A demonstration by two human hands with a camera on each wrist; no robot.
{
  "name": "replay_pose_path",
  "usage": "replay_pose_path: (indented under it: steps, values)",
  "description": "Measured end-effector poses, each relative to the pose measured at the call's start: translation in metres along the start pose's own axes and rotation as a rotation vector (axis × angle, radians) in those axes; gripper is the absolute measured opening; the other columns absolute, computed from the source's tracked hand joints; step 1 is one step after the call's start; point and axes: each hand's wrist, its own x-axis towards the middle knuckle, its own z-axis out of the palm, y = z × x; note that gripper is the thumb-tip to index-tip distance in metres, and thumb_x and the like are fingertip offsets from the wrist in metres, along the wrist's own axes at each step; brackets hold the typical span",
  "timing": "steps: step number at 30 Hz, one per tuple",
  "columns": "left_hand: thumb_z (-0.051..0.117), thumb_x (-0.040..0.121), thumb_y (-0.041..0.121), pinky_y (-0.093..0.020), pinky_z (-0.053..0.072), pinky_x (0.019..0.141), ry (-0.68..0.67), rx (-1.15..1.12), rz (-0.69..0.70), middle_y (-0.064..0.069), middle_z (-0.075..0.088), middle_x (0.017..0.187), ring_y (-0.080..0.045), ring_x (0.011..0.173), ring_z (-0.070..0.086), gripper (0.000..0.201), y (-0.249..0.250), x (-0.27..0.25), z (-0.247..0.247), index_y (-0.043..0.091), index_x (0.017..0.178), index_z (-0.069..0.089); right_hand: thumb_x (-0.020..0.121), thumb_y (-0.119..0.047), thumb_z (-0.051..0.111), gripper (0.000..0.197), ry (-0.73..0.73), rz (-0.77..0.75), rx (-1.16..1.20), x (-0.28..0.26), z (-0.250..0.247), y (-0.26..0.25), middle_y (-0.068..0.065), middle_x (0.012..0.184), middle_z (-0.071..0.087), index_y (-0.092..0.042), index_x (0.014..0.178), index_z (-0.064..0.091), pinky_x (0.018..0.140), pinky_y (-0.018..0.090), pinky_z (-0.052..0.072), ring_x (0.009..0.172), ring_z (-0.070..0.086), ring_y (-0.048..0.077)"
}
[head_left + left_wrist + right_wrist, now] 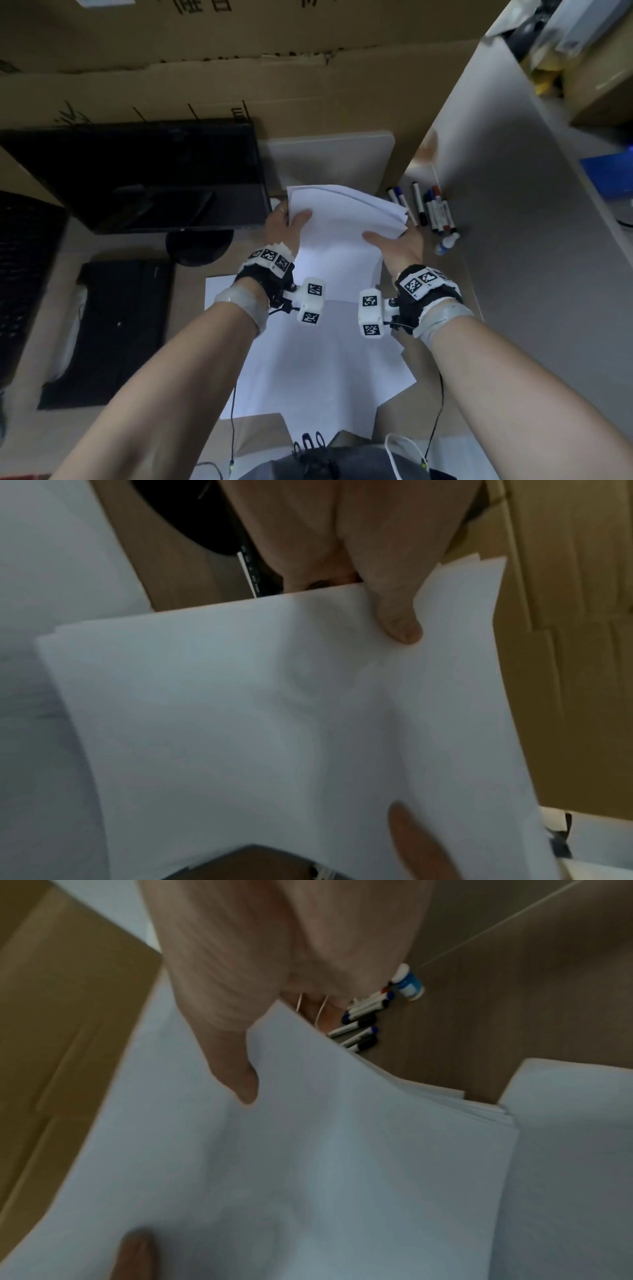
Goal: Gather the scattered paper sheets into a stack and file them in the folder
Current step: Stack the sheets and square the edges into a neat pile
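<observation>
Both hands hold one bundle of paper sheets (339,219) raised off the surface (191,342), one at each long side. The left hand (286,224) pinches the left edge, thumb on top and fingers hidden beneath; the right hand (397,245) grips the right edge the same way. Holding opposite sides probably serves to square the sheets, since the far right corner is fanned with several edges out of line. The bundle sags in the middle, being thin and limp. More white sheets (318,370) lie flat on the surface beneath the wrists, nearer the person, so gathering looks unfinished. A pale flat item (332,157), possibly the folder, lies just beyond the bundle. Marker pens (431,207) and a small bottle (447,243) lie to the right, apart from the paper.
</observation>
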Motion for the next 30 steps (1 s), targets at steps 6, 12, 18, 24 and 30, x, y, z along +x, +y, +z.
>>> replay_pose_path:
  steps: [6, 12, 18, 24, 30]
  values:
    - [0.077, 0.076, 0.036, -0.063, 0.047, 0.093, -0.061, -0.340, -0.086, -0.012, 0.069, 0.116, -0.036, 0.107, 0.065, 0.040, 0.011, -0.024, -0.013, 0.021, 0.112, 0.066, 0.058, -0.022, 0.087, 0.057, -0.090, 0.039, 0.050, 0.000, -0.010, 0.022, 0.004, 0.103, 0.072, -0.008, 0.110, 0.069, 0.084, 0.037, 0.055, 0.094, 0.069, 0.023]
    - [0.069, 0.081, 0.009, -0.065, 0.043, 0.097, -0.114, -0.521, -0.083, -0.021, 0.061, 0.125, -0.042, 0.114, 0.059, 0.041, 0.048, -0.035, 0.007, 0.014, 0.120, 0.058, 0.075, 0.010, 0.064, 0.021, -0.029, -0.022, 0.211, -0.007, -0.012, -0.008, -0.008, 0.072, 0.059, -0.009, 0.081, 0.059, 0.060, 0.020, 0.045, 0.066, 0.057, 0.014]
    - [0.049, 0.075, -0.002, -0.033, 0.048, 0.075, -0.009, -0.240, -0.100, -0.005, 0.059, 0.089, -0.022, 0.083, 0.057, 0.028, 0.021, -0.024, 0.009, 0.014, 0.095, 0.057, 0.069, 0.001, 0.073, 0.039, -0.024, 0.109, 0.206, 0.010, -0.002, 0.025, 0.004, 0.093, 0.070, -0.004, 0.107, 0.066, 0.085, 0.044, 0.056, 0.088, 0.066, 0.024]
    - [0.057, 0.073, -0.012, -0.019, 0.041, 0.048, -0.142, 0.213, -0.181, -0.008, 0.054, 0.064, -0.004, 0.051, 0.055, 0.018, -0.028, 0.006, 0.009, 0.004, 0.068, 0.051, 0.078, 0.000, 0.069, 0.020, -0.009, 0.118, -0.007, 0.029, -0.007, 0.039, 0.001, 0.080, 0.061, -0.008, 0.095, 0.063, 0.073, 0.033, 0.048, 0.076, 0.060, 0.021]
    - [0.065, 0.084, 0.011, -0.027, 0.048, 0.068, -0.292, 0.379, -0.431, -0.005, 0.057, 0.081, -0.021, 0.072, 0.054, 0.013, -0.050, 0.022, 0.015, 0.012, 0.089, 0.053, 0.094, -0.027, 0.056, 0.026, -0.294, 0.465, -0.284, 0.045, -0.002, 0.053, 0.006, 0.111, 0.043, -0.011, 0.113, 0.047, 0.094, 0.035, 0.034, 0.112, 0.044, 0.029]
